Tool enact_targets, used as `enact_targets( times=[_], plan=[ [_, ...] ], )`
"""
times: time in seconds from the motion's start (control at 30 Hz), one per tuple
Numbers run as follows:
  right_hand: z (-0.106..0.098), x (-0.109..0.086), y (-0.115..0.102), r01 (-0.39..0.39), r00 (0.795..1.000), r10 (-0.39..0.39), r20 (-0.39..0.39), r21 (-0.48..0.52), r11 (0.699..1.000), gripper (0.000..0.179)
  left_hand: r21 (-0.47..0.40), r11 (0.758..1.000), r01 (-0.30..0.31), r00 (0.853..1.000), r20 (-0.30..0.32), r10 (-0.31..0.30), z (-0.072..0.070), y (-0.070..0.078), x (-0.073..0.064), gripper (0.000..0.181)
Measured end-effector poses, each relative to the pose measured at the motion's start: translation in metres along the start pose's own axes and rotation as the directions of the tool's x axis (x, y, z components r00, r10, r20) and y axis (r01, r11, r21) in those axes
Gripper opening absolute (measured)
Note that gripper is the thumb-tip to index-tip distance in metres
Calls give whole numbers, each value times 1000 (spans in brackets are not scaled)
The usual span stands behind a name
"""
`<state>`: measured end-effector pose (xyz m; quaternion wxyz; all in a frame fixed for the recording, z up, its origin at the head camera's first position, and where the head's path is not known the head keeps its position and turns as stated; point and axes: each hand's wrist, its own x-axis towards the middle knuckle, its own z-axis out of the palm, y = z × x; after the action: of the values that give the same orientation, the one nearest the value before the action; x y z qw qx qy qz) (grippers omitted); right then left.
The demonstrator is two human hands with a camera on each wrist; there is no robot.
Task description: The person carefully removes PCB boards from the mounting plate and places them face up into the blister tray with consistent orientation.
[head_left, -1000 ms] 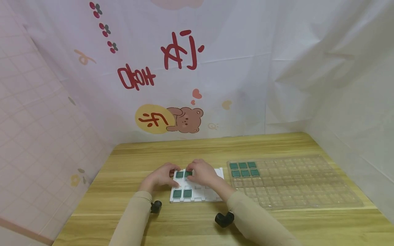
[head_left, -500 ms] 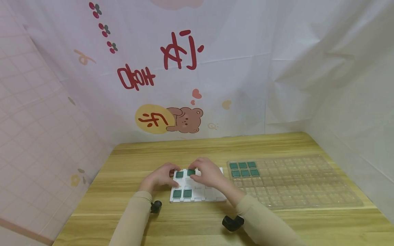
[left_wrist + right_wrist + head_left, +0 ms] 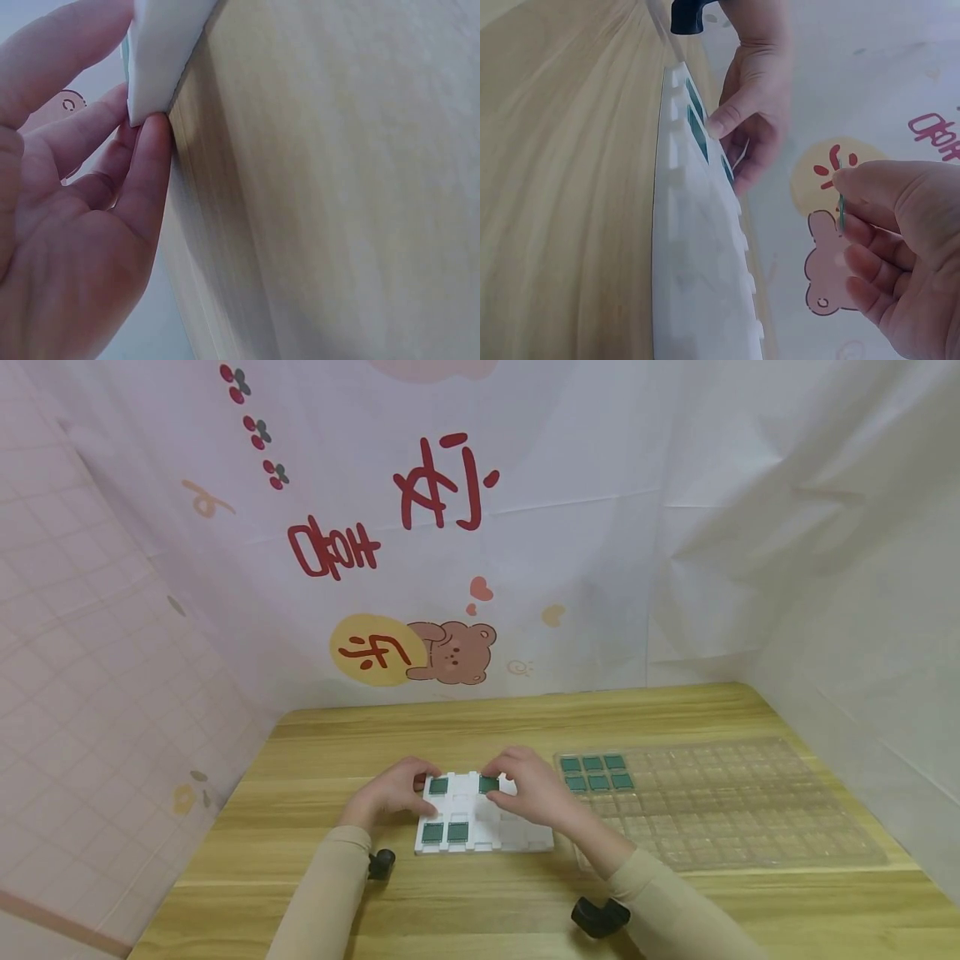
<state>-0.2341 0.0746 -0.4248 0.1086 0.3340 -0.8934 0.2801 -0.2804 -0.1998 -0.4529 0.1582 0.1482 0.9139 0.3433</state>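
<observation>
A white plastic tray (image 3: 486,811) lies mid-table, with three green square circuit boards in its left pockets, one at the back and two at the front. My left hand (image 3: 393,789) holds the tray's left edge, thumb near the front and fingers at the back corner. Above the tray's back row my right hand (image 3: 536,791) pinches another green circuit board (image 3: 488,784) between thumb and fingertips. In the right wrist view that pinched board (image 3: 841,202) shows edge-on, raised clear of the tray. The left wrist view shows fingers (image 3: 150,161) against the tray's corner (image 3: 161,64).
Right of the white tray lies a large clear blister tray (image 3: 720,802); several green boards (image 3: 592,773) fill pockets at its back left corner. Both forearms carry a black wrist camera. A white printed curtain (image 3: 585,527) stands behind and beside the wooden table (image 3: 420,902).
My right hand has lifted a board out of the white tray's back row, second pocket, and carried it to the right. The left hand stays on the tray.
</observation>
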Motion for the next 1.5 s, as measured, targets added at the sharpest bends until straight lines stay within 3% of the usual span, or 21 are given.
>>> enact_targets(
  times=[0.4, 0.93, 1.2, 1.5],
  plan=[
    [-15, -23, 14, 9, 1000, -10, -19, -22, 1000, 22, 2, 1000, -26, 1000, 8, 26, 0, 0, -2, 61],
    [-30, -55, 41, -68, 996, 67, -53, -20, 997, 22, -5, 1000, -18, 1000, 9, 18, 0, 1, -1, 62],
    [-37, -67, 53, -72, 997, 72, -37, 1, 997, 22, -10, 999, -44, 999, 19, 44, -1, 2, -2, 63],
    [-41, -75, 65, -48, 999, 48, 2, -41, 998, 23, -3, 1000, -31, 999, 12, 31, -1, 3, -2, 62]
  ],
)
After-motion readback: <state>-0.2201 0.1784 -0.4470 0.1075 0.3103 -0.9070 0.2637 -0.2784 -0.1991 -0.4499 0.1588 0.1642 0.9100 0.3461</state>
